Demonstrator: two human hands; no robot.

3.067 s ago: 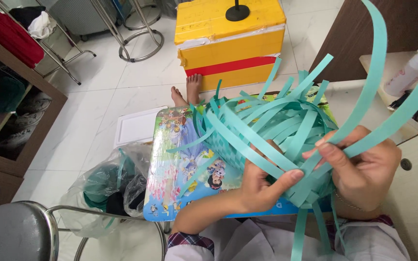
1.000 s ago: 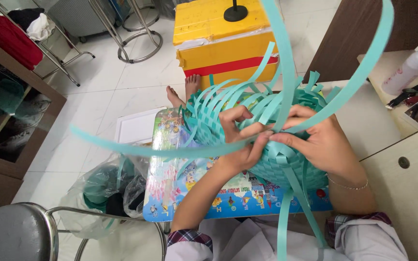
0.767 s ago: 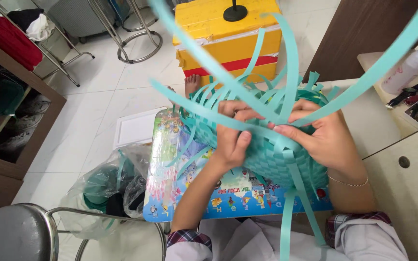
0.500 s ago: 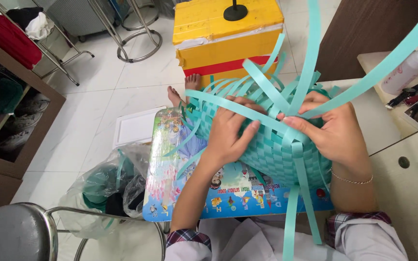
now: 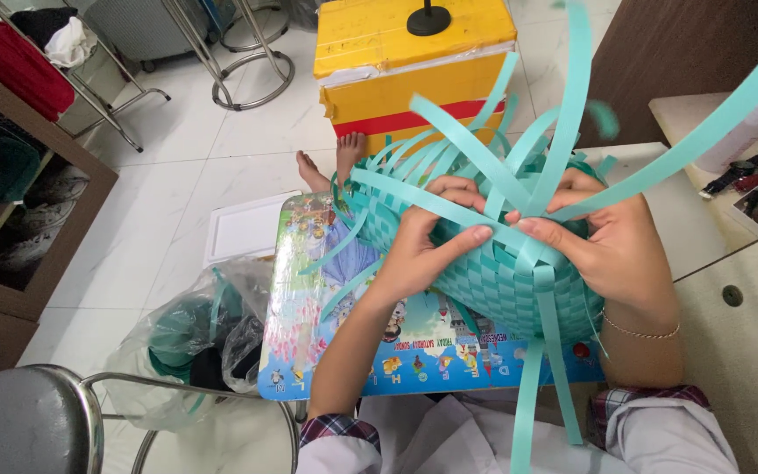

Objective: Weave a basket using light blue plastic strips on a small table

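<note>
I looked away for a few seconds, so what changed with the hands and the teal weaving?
The loose fan of strips became a woven basket turned against both hands. Left hand and right hand moved onto it, pinching a strip. The colourful board and yellow box stayed put.

The woven basket [image 5: 493,272] and its strips [image 5: 563,114] were teal; the box [image 5: 414,70] was yellow with a red band.

Small worktop [image 5: 414,355] with a bright cartoon-printed top, set low over a white tiled floor [image 5: 160,202]; the teal woven basket [image 5: 502,281] rests on it. On the floor beside it: a clear plastic bag [image 5: 186,342] of teal strips, a white flat board [image 5: 247,226] and a yellow box [image 5: 414,61].
</note>
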